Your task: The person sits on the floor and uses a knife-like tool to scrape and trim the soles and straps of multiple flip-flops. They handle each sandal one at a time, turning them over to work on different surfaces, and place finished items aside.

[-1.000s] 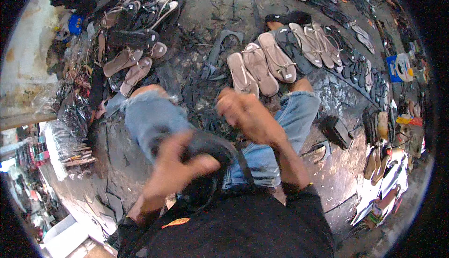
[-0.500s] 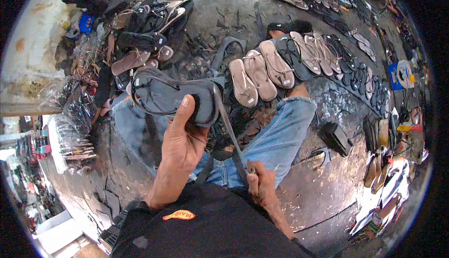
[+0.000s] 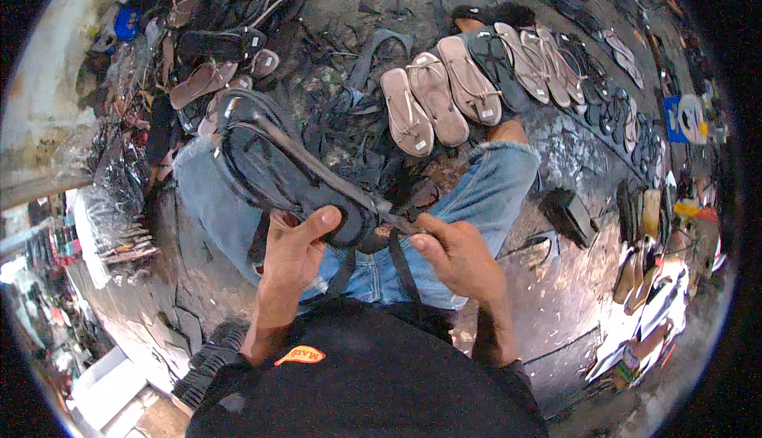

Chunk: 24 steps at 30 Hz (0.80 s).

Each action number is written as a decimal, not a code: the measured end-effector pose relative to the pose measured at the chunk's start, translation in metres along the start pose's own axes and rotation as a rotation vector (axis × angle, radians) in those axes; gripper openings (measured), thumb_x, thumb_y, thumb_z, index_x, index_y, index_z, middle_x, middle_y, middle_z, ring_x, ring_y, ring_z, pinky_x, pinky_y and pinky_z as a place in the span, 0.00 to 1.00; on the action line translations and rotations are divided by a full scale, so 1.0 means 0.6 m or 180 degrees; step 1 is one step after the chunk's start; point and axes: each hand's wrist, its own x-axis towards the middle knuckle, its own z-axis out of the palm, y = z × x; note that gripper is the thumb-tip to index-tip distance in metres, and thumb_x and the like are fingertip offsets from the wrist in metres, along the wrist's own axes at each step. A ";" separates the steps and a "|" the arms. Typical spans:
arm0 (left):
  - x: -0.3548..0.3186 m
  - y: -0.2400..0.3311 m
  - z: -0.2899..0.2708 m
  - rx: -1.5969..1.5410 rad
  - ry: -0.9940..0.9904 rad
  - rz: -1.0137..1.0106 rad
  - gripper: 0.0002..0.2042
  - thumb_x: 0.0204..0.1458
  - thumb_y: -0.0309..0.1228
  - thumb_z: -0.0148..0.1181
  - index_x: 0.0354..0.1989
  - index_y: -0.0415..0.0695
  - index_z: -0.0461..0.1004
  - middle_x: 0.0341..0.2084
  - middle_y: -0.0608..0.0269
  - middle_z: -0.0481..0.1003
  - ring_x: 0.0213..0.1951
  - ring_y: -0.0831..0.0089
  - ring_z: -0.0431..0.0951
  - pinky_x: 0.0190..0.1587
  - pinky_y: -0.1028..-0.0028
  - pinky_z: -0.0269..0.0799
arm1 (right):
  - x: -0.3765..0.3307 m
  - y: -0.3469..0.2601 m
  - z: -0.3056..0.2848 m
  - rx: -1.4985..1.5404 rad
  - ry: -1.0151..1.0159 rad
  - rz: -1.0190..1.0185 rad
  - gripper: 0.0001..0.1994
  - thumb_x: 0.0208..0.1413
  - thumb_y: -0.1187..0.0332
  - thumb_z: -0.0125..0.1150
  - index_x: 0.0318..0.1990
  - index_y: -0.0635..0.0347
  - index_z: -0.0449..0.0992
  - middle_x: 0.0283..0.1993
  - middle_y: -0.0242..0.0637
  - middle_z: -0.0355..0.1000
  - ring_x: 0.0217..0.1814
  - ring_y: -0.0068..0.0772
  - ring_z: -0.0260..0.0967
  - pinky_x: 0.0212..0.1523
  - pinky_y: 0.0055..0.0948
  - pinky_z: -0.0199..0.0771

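A black flip-flop (image 3: 298,192) is held aslant over my lap, its strap end pointing up and left. My left hand (image 3: 294,251) is closed on its lower end, thumb pressed on the footbed. Close to that end, my right hand (image 3: 460,259) pinches a thin, dark grey strip-like piece (image 3: 401,219) between thumb and fingers. This piece meets the flip-flop's right edge; whether it is a blade or a strip of sole material I cannot tell. The other fingers of the right hand are curled under.
Beyond my right knee lies a row of beige and black flip-flops (image 3: 409,112). A heap of sandals (image 3: 230,41) is at the far left, above plastic-wrapped stock (image 3: 119,231). Dark scraps (image 3: 381,53) litter the floor ahead. A black block-shaped thing (image 3: 567,216) sits to the right.
The flip-flop has tilted, its lower end coming down toward me. My right hand has moved up and right, close to its edge; the long grey strip between them now shows only as a short piece.
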 end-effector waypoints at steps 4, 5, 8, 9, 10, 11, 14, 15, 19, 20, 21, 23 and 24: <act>-0.006 0.006 -0.004 0.0342 -0.0081 -0.0298 0.24 0.47 0.17 0.70 0.55 0.30 0.71 0.44 0.54 0.80 0.45 0.63 0.82 0.53 0.63 0.79 | 0.037 -0.002 0.074 0.0800 0.0627 -0.0286 0.18 0.69 0.53 0.49 0.36 0.60 0.70 0.23 0.51 0.68 0.27 0.56 0.68 0.28 0.49 0.64; -0.011 0.010 0.001 0.0442 -0.0105 -0.0314 0.25 0.47 0.17 0.70 0.55 0.30 0.71 0.44 0.54 0.80 0.46 0.63 0.82 0.54 0.63 0.78 | 0.051 0.004 0.105 0.1128 0.0943 -0.0332 0.21 0.69 0.51 0.47 0.34 0.62 0.69 0.21 0.47 0.65 0.23 0.48 0.66 0.26 0.45 0.63; 0.001 0.019 0.018 0.0832 0.0047 -0.0240 0.25 0.48 0.21 0.69 0.56 0.34 0.69 0.48 0.54 0.78 0.51 0.60 0.79 0.57 0.59 0.75 | 0.052 0.059 0.095 0.2029 0.1703 -0.0104 0.27 0.71 0.44 0.40 0.30 0.58 0.68 0.22 0.31 0.63 0.20 0.27 0.60 0.22 0.31 0.60; 0.033 0.041 0.020 0.1018 0.0127 -0.0020 0.23 0.51 0.25 0.67 0.56 0.38 0.68 0.49 0.55 0.77 0.53 0.58 0.77 0.60 0.57 0.72 | 0.039 0.082 0.072 0.2385 0.1962 -0.0016 0.28 0.71 0.42 0.39 0.30 0.56 0.68 0.22 0.29 0.62 0.20 0.25 0.58 0.22 0.28 0.59; 0.097 0.085 0.004 0.0708 -0.0129 0.0255 0.21 0.55 0.28 0.64 0.57 0.40 0.68 0.51 0.54 0.76 0.53 0.57 0.76 0.60 0.56 0.71 | 0.013 0.101 0.058 0.2741 0.2196 0.0145 0.28 0.70 0.40 0.38 0.30 0.55 0.68 0.23 0.27 0.62 0.19 0.24 0.57 0.22 0.26 0.59; 0.169 0.128 -0.005 0.0377 -0.0404 0.0537 0.19 0.59 0.31 0.61 0.58 0.42 0.68 0.53 0.52 0.74 0.54 0.56 0.76 0.61 0.56 0.71 | -0.011 0.115 0.041 0.3066 0.2577 0.0380 0.28 0.70 0.39 0.37 0.32 0.54 0.68 0.22 0.27 0.60 0.19 0.22 0.56 0.21 0.24 0.58; 0.291 0.126 0.016 -0.0939 -0.0618 0.0916 0.17 0.64 0.38 0.53 0.59 0.46 0.69 0.57 0.50 0.73 0.57 0.52 0.74 0.63 0.52 0.69 | -0.069 0.151 -0.024 0.2988 0.3441 0.0570 0.27 0.70 0.38 0.35 0.36 0.52 0.67 0.21 0.26 0.58 0.18 0.20 0.54 0.21 0.22 0.57; 0.316 0.060 0.005 -0.0278 -0.0152 0.0896 0.25 0.58 0.40 0.59 0.61 0.44 0.64 0.59 0.49 0.71 0.58 0.52 0.72 0.61 0.52 0.69 | -0.074 0.167 -0.025 0.3149 0.3433 0.0486 0.26 0.70 0.38 0.36 0.38 0.52 0.67 0.21 0.26 0.58 0.18 0.20 0.55 0.20 0.22 0.57; 0.327 -0.330 0.089 0.1801 0.0243 -0.1198 0.62 0.32 0.51 0.82 0.72 0.37 0.46 0.66 0.46 0.61 0.62 0.51 0.66 0.56 0.50 0.70 | -0.081 0.188 -0.012 0.3454 0.3632 0.0619 0.21 0.71 0.43 0.42 0.42 0.53 0.66 0.22 0.26 0.58 0.18 0.20 0.56 0.20 0.23 0.58; 0.370 -0.364 0.016 0.2066 0.0492 -0.0678 0.57 0.34 0.49 0.82 0.69 0.36 0.53 0.61 0.48 0.66 0.59 0.54 0.69 0.55 0.51 0.71 | -0.040 0.160 0.016 0.3477 0.3312 0.0684 0.19 0.70 0.46 0.45 0.43 0.53 0.67 0.23 0.27 0.59 0.18 0.20 0.57 0.19 0.23 0.59; 0.383 -0.372 0.012 0.2026 0.0701 -0.0316 0.54 0.34 0.48 0.82 0.67 0.36 0.56 0.59 0.50 0.69 0.57 0.55 0.71 0.54 0.51 0.72 | -0.029 0.150 0.035 0.3367 0.3268 0.0842 0.17 0.69 0.49 0.48 0.43 0.54 0.68 0.24 0.28 0.61 0.18 0.21 0.58 0.18 0.23 0.61; 0.399 -0.366 0.010 0.1984 0.1069 0.0416 0.49 0.34 0.45 0.83 0.64 0.36 0.61 0.53 0.52 0.74 0.53 0.57 0.74 0.51 0.53 0.74 | -0.022 0.158 0.057 0.3086 0.3020 0.0905 0.12 0.68 0.59 0.54 0.50 0.56 0.68 0.26 0.28 0.63 0.20 0.20 0.60 0.20 0.23 0.64; 0.381 -0.350 0.064 0.1580 0.0661 -0.0044 0.51 0.34 0.45 0.82 0.65 0.32 0.60 0.55 0.45 0.72 0.57 0.56 0.73 0.55 0.57 0.72 | -0.028 0.174 0.052 0.2799 0.3038 0.0887 0.13 0.68 0.60 0.54 0.51 0.56 0.68 0.26 0.28 0.64 0.21 0.19 0.61 0.21 0.22 0.65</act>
